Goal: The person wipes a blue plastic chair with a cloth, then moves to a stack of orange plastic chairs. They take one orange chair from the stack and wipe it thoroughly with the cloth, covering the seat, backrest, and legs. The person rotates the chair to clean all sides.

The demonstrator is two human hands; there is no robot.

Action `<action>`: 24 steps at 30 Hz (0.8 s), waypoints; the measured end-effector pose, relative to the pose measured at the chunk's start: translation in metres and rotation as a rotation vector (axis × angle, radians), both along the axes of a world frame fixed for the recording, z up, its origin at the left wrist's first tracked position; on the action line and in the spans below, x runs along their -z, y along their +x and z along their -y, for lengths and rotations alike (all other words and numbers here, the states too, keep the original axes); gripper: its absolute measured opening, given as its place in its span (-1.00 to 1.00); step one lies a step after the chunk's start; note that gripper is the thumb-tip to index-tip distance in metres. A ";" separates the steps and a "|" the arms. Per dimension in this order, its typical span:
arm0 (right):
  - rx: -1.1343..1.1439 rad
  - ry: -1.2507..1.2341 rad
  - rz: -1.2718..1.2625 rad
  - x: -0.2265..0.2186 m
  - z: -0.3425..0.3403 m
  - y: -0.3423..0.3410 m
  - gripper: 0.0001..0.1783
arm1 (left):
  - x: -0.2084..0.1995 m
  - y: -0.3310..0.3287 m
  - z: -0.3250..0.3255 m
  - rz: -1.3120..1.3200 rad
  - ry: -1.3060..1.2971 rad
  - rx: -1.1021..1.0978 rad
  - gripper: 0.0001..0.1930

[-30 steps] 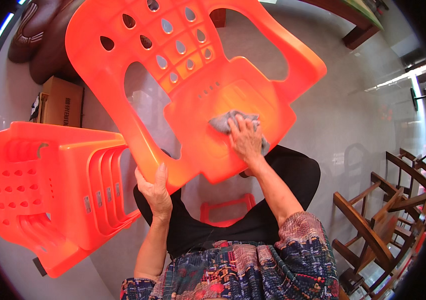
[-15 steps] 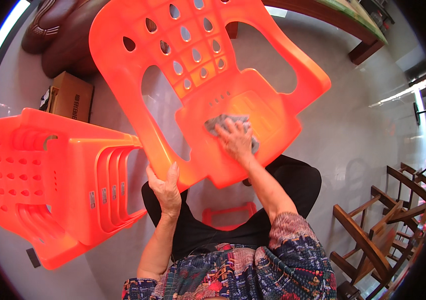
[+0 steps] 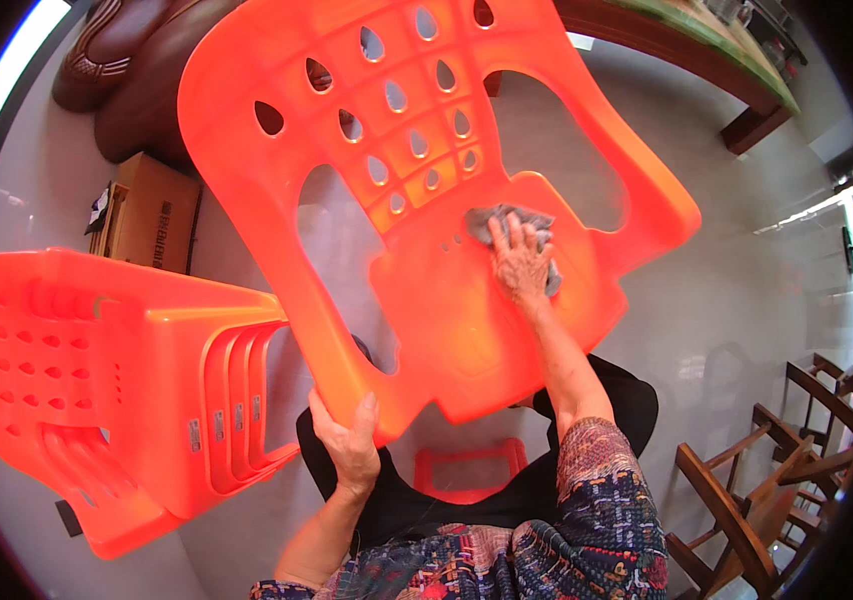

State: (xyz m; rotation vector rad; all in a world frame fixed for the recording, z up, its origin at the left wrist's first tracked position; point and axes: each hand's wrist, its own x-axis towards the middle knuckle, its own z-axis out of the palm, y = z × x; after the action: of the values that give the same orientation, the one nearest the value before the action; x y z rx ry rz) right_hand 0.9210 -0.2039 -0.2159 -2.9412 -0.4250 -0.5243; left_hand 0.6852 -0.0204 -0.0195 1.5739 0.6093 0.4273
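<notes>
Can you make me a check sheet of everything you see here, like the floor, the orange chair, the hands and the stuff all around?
Surface: pale glossy floor, with light glare on it.
Job's things: orange plastic chair held tilted above the lap; grey cloth pressed on its seat.
Clutter: stack of orange chairs lying on its side at the left; cardboard box behind it; a small orange piece on the floor by the legs.
Grips: left hand grips the chair's lower edge; right hand lies flat on the cloth.
Cables: nothing seen.
Surroundings: brown cushioned seat at top left, wooden table at top right, wooden chairs at lower right.
</notes>
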 end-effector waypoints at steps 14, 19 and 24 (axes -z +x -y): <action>-0.003 0.210 0.008 0.003 -0.147 -0.024 -0.39 | -0.004 0.000 0.002 0.027 -0.140 -0.023 -0.56; -0.363 0.226 -0.067 -0.010 -0.121 -0.071 -0.45 | -0.004 0.004 0.003 0.074 -0.148 -0.024 -0.60; -0.565 0.280 -0.199 -0.039 -0.081 -0.132 -0.58 | -0.001 0.004 0.002 0.119 -0.171 -0.015 -0.65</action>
State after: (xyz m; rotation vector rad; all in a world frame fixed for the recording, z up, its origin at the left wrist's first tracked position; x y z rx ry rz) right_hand 0.7890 -0.1227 -0.1770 -2.4166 -1.0129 -0.1936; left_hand 0.6890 -0.0225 -0.0182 1.3717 0.5519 0.4640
